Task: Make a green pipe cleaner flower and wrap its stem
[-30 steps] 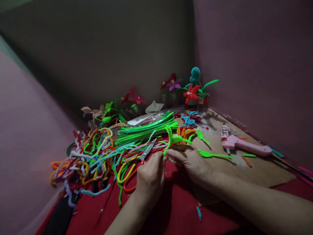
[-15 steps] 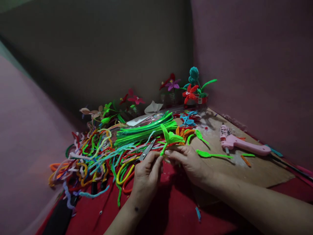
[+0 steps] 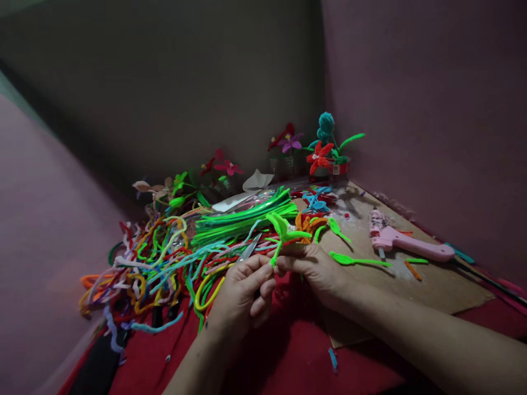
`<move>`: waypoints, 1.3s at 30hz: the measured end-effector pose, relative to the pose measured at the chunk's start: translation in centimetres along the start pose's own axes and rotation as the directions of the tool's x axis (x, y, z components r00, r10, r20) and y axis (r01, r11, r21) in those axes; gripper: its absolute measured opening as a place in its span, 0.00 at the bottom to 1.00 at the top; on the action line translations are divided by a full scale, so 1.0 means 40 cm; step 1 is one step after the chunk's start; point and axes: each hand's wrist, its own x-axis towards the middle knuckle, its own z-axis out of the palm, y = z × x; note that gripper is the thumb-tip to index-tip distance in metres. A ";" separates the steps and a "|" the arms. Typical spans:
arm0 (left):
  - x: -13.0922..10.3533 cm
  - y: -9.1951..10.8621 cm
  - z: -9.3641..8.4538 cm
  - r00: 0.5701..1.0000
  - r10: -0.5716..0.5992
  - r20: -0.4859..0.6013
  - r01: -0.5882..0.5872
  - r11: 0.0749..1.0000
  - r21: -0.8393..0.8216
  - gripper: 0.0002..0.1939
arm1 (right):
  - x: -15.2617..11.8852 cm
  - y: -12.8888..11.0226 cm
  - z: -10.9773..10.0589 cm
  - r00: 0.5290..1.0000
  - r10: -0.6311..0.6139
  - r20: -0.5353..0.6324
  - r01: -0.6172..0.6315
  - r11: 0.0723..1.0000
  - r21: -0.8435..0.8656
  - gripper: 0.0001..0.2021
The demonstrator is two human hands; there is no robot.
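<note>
Between my two hands stands a bright green pipe-cleaner flower (image 3: 283, 229), its leaf-like petals spread upward and its short stem pointing down. My left hand (image 3: 249, 288) pinches the stem's lower end between thumb and forefinger. From the other side, the fingertips of my right hand (image 3: 315, 269) close on the same stem, just under the petals. Behind my left fingers, scissors (image 3: 250, 248) show only their blades; yellow and red handle loops are partly covered. An orange pipe-cleaner flower (image 3: 308, 224) lies just beyond the green one.
A pink glue gun (image 3: 411, 244) rests on a cardboard sheet (image 3: 444, 282) at the right, near green leaf pieces (image 3: 358, 260). Tangled coloured pipe cleaners (image 3: 152, 263) and a green bundle (image 3: 247, 216) fill the left and middle. Finished flowers (image 3: 320, 157) stand along the wall.
The green flower has turned slightly, its petals looking more spread. My left hand has shifted its hold to the stem's bottom and rolled, so its other fingers now show curled.
</note>
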 end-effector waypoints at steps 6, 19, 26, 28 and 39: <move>0.002 0.004 -0.008 0.996 -0.053 0.078 0.056 0.997 -0.043 0.06 | 0.001 0.008 0.001 0.998 -0.030 0.047 0.028 0.999 0.044 0.09; 0.002 -0.045 -0.009 0.718 0.681 0.147 -0.387 0.214 0.897 0.07 | -0.016 0.013 0.023 0.985 -0.065 -0.160 0.066 0.998 0.003 0.07; 0.002 -0.034 -0.008 0.822 0.569 0.025 -0.333 0.445 0.831 0.10 | -0.018 0.011 0.014 0.994 -0.055 -0.093 0.051 0.998 -0.048 0.09; 0.003 -0.036 -0.010 0.837 0.546 -0.001 -0.328 0.504 0.799 0.10 | -0.015 0.013 0.013 0.994 -0.037 -0.100 0.035 0.999 -0.022 0.06; -0.005 -0.005 0.010 0.965 0.226 -0.130 -0.152 0.891 0.427 0.12 | -0.008 0.015 0.011 0.996 0.010 -0.084 -0.010 1.000 -0.003 0.06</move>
